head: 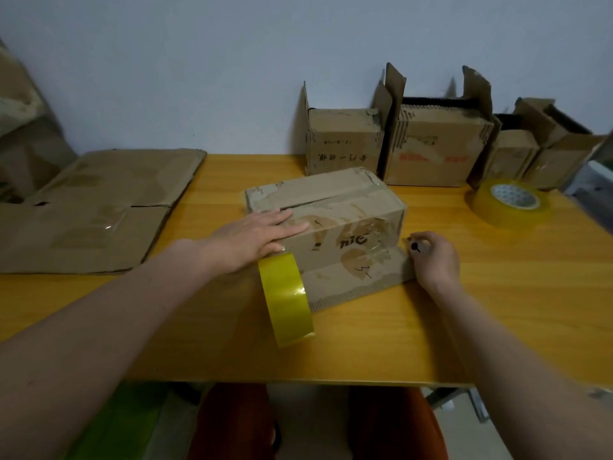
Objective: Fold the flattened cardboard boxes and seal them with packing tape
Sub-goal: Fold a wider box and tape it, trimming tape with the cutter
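Cardboard box (326, 207) mid-table (497, 293) on its side, top flaps closed, one flap flat toward the viewer. Left hand (255, 239) pressed on its near top edge, fingers straight; tape roll (287, 298) upright just beneath the wrist (hold unclear). Right hand (433, 257) at the flap corner, fingers curled around a small dark object (414, 247).

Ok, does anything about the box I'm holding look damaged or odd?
Yes: the box under your left hand is worn, with torn paper patches and old tape on its front, and its top seam gapes slightly.
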Demonstrator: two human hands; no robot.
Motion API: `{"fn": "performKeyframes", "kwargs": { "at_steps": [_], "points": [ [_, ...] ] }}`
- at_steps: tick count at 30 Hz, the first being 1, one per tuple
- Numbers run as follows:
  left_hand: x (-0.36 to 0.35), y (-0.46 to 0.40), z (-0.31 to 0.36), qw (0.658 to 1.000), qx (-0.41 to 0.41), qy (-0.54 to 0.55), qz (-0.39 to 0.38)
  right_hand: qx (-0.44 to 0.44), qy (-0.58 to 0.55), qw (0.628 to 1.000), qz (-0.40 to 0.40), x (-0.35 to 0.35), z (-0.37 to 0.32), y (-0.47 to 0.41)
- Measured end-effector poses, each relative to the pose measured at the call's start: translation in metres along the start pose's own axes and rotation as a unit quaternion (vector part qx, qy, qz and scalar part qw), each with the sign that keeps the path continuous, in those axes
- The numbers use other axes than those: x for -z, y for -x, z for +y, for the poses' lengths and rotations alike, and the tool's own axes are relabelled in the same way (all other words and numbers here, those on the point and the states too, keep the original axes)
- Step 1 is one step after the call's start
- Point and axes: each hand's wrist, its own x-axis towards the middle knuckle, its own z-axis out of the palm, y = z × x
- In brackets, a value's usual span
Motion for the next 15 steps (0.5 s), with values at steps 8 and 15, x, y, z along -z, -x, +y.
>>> {"fn": "performKeyframes", "kwargs": {
  "at_steps": [8, 15],
  "points": [
    [-0.019, 0.009, 0.002, 0.934, 0.044, 0.254, 0.247, 0.175, -0.16, 0.971, -0.034, 0.022, -0.063, 0.06],
    [-0.035, 0.035, 0.023, 0.705, 0.272, 0.538, 0.372, 0.36, -0.085, 0.89, -0.266, -0.02, -0.141, 0.087]
  ]
}}
